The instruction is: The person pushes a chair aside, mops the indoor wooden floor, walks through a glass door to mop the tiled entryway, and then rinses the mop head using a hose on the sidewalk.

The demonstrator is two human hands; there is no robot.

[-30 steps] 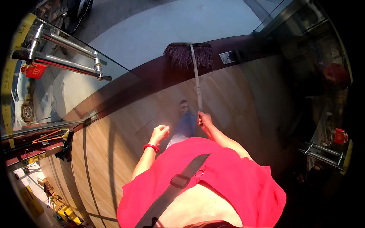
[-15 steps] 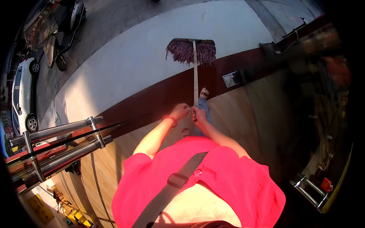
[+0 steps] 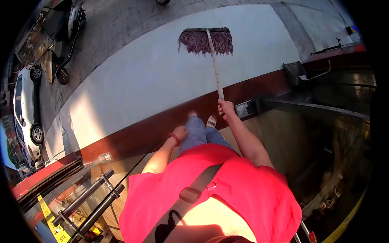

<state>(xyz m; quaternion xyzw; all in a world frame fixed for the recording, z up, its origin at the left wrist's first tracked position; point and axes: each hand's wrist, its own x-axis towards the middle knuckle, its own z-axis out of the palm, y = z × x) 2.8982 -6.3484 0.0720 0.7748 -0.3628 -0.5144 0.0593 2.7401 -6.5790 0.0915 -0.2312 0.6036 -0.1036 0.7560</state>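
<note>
My right hand (image 3: 225, 109) is wrapped round the top end of a pale mop handle (image 3: 216, 69). The handle runs away from me to a wide flat mop head (image 3: 206, 41) with purplish strands, which lies on the pale paving ahead. My left hand (image 3: 179, 132), with a red band at the wrist, hangs beside my left thigh, off the handle. Its fingers are turned away and slightly blurred, so their shape is unclear. My sandalled feet show just past my hands, at the dark red strip (image 3: 154, 111).
Glass doors with metal bar handles (image 3: 91, 198) stand open at the left. A dark long-handled dustpan (image 3: 295, 73) is at the right by the red strip, near a metal floor plate (image 3: 244, 108). A scooter (image 3: 60, 52) and a white car (image 3: 30, 109) are parked at far left.
My left hand has come off the mop handle and dropped to my side. My right hand has moved forward and right with the handle; the mop head is farther out. I have stepped forward.
</note>
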